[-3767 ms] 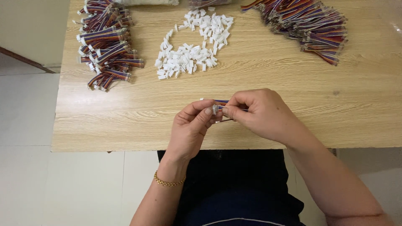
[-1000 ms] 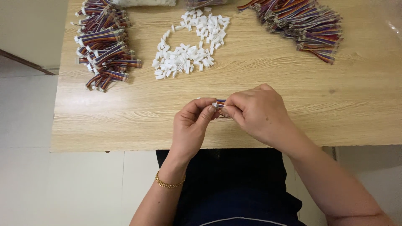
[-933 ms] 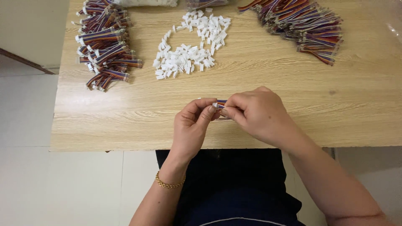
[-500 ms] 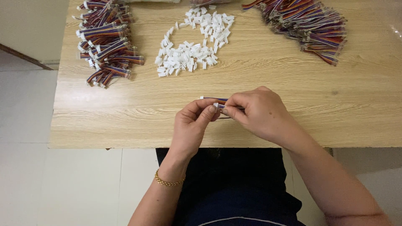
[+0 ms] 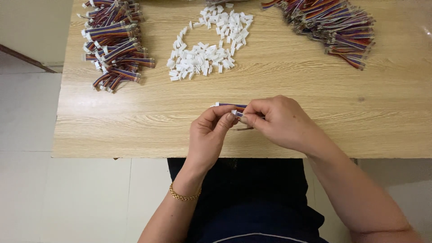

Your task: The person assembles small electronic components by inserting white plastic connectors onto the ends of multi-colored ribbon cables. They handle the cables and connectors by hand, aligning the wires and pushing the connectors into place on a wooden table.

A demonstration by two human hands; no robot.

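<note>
Here, just above the near edge of the wooden table, the left hand and right hand meet fingertip to fingertip, both pinching a short bundle of coloured wires with a small white plug at its end.

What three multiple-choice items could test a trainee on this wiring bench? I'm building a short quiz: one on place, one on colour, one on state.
1. Where is the pile of small connector housings?
A. far middle of the table
B. on the floor
C. at the near edge

2. What colour are those housings?
A. black
B. white
C. green

3. How is the short wire bundle held?
A. lying loose
B. left hand only
C. between both hands, with the right hand

Answers: 1 A, between two heaps of wires; 2 B, plainly white; 3 C, both hands' fingers pinch it.
</note>
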